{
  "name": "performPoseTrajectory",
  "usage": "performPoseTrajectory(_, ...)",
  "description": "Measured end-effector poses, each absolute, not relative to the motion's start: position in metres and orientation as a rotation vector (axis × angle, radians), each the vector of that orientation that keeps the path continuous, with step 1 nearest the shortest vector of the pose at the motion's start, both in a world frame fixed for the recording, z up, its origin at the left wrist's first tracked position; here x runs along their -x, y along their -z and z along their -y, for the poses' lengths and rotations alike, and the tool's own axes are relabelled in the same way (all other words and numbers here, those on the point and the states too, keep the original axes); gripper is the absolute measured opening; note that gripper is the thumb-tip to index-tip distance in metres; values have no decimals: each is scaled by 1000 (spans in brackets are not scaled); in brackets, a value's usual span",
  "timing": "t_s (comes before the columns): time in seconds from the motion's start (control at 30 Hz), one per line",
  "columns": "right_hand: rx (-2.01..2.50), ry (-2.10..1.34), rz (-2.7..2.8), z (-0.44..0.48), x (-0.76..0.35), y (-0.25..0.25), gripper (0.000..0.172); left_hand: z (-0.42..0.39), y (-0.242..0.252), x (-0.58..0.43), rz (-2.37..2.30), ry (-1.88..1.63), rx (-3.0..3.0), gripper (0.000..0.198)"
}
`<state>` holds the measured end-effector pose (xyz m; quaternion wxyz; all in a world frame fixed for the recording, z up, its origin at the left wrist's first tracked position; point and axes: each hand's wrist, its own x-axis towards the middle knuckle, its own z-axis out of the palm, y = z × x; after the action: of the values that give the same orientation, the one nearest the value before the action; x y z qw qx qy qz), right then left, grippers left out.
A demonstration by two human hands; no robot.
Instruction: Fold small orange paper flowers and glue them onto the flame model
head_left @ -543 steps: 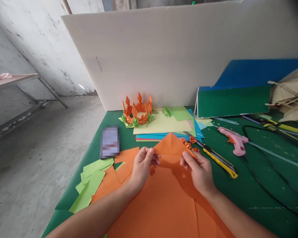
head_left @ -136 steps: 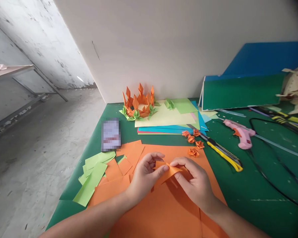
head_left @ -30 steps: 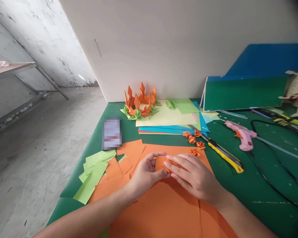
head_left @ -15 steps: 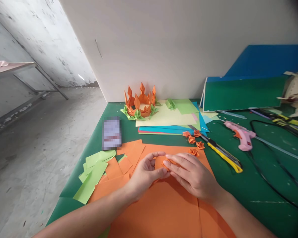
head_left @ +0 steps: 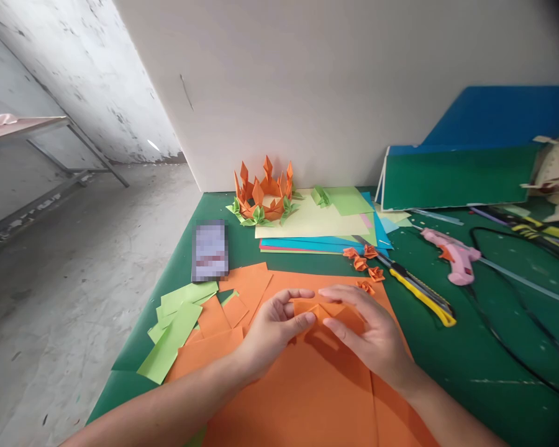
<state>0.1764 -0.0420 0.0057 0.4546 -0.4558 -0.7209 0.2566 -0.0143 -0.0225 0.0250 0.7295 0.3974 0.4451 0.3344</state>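
Note:
My left hand point(head_left: 279, 323) pinches a small creased piece of orange paper point(head_left: 319, 311) between thumb and fingers, above a large orange sheet point(head_left: 307, 391). Close against its right side is my right hand point(head_left: 375, 335), thumb and forefinger spread apart around the paper's right part. Whether the right fingertips touch it I cannot tell. Just beyond the hands lie several small folded orange paper flowers point(head_left: 360, 264). A crown of folded orange paper point(head_left: 265, 208) with green paper leaves stands farther back.
Cut green paper pieces point(head_left: 181, 323) and a phone point(head_left: 210, 251) are at the left. Coloured sheets point(head_left: 302, 226) are stacked behind. To the right lie a yellow utility knife point(head_left: 419, 295) and a pink glue gun point(head_left: 451, 254) with its cord. A green board point(head_left: 456, 177) stands at the back right.
My right fingers have lifted off the orange paper and spread apart. The paper's creased face now shows between the hands, while my left hand keeps its pinch.

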Motion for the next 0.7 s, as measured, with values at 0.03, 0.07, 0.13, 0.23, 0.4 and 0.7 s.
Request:
performPoseTrajectory(0.03,1150,-717,1710,43,-175,-6,30,23,-25,13,-974,-743,-894,39)
performPoseTrajectory(0.07,1160,-782,1666,44,-174,-6,27,24,-24,13,-966,-754,-911,37)
performPoseTrajectory(0.13,1149,-849,1650,45,-172,-8,18,26,-22,11,-948,-780,-943,35)
performPoseTrajectory(0.23,1118,-871,1664,45,-171,-11,10,27,-18,9,-931,-812,-986,34)
performPoseTrajectory(0.4,1095,-944,1605,45,-166,-14,3,29,-16,9,-936,-767,-1022,33)
performPoseTrajectory(0.7,1077,-1071,1593,49,-164,-17,21,29,-18,8,-922,-717,-1055,39)
